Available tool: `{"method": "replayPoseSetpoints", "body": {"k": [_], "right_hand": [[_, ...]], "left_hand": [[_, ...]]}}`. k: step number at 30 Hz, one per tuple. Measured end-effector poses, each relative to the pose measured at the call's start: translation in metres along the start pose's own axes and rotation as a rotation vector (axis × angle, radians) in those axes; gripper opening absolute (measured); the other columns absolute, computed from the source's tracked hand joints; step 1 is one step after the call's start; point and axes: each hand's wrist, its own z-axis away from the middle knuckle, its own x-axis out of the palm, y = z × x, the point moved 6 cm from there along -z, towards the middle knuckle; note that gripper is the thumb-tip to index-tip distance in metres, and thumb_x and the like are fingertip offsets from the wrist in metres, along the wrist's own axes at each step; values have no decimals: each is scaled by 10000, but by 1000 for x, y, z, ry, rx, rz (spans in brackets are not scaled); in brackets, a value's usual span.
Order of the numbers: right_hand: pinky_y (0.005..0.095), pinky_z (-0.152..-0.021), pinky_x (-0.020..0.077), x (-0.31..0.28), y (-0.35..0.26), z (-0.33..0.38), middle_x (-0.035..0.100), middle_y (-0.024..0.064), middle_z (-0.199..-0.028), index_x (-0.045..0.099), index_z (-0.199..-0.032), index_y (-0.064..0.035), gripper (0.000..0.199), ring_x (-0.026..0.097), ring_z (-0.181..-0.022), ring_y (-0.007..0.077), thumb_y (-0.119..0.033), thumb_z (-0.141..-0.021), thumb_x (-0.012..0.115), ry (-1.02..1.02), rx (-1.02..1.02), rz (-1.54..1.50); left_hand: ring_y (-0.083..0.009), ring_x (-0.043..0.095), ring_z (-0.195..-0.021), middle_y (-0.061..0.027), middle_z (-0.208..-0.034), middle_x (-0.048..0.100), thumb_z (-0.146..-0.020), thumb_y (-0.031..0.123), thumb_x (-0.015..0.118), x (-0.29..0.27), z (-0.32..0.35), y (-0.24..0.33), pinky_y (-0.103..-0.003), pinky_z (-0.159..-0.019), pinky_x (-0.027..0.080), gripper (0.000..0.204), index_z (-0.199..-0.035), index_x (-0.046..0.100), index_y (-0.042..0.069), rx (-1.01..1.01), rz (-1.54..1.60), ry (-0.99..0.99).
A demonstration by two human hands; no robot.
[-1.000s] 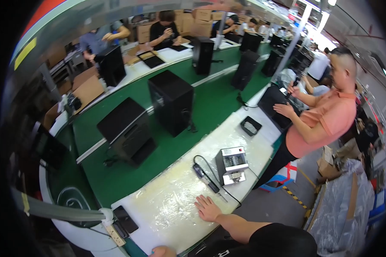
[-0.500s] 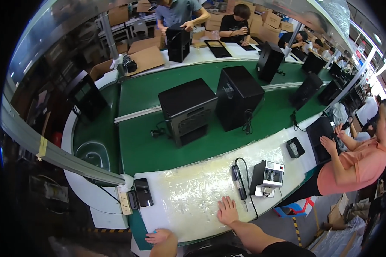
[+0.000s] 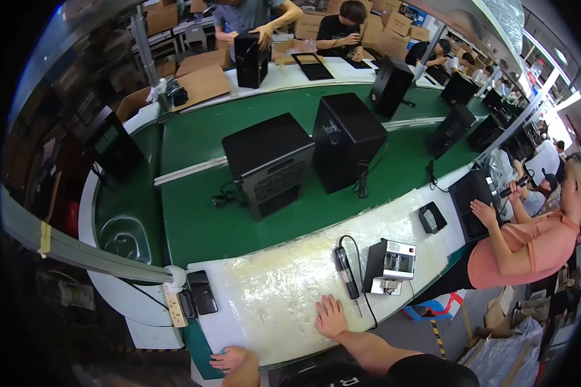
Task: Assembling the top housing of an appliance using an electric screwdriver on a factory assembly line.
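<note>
Film-covered white mat (image 3: 265,303) lies under the fingers of the right hand (image 3: 331,317), its clear, wrinkled plastic shining ahead of them. Those fingers are released and spread flat on the film, grasping nothing. The left hand (image 3: 231,358) rests by the mat's near left corner, its fingers pointing left and loosely extended; a fleck of blue shows beside them, and I cannot tell whether they hold it.

Just to the right of the right fingers, apart from them, lies a black electric screwdriver (image 3: 345,271), its thin bit toward the person and its handle reaching farther out. A dark cable (image 3: 366,284) loops from the handle's far end and runs down past the bit. Farther right of those fingers stands a silver and black box-shaped device (image 3: 390,266), and beyond it a small black tray (image 3: 432,219) holding small pale pieces.

Ahead and slightly left of the left fingers, a dark phone (image 3: 202,292) lies near a pale power strip (image 3: 175,306). Well beyond both hands' fingers, two black computer cases (image 3: 269,164) (image 3: 346,143) stand on a green belt (image 3: 197,222). Far right of the right fingers, a co-worker in an orange shirt (image 3: 519,251) has one hand on a black panel (image 3: 469,205).
</note>
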Motion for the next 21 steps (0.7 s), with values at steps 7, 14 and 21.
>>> {"method": "replayPoseSetpoints", "body": {"k": [7,14,21], "right_hand": [[574,-1060,270,-5,7,-1,382,194,-1418,495,-1297,-54,513,300,-1344,389,-280,-837,519,-20,28,14],[554,-1064,291,-7,3,2,355,170,-1453,475,-1321,-71,496,297,-1365,355,-282,-873,489,-74,26,2],[525,-1079,280,-14,0,2,332,145,-1475,458,-1341,-73,515,257,-1392,327,-281,-872,506,-95,49,-67]], "left_hand": [[-277,583,-1083,-122,-1169,622,-814,375,623,-82,76,1,-397,-943,458,365,-1046,695,102,175,-136,59],[-274,590,-1074,-121,-1160,628,-814,372,623,-58,100,24,-394,-937,464,364,-1042,696,98,269,-170,72],[-270,596,-1066,-120,-1151,634,-814,370,623,-73,130,23,-390,-930,470,362,-1038,697,95,298,-225,85]]}}
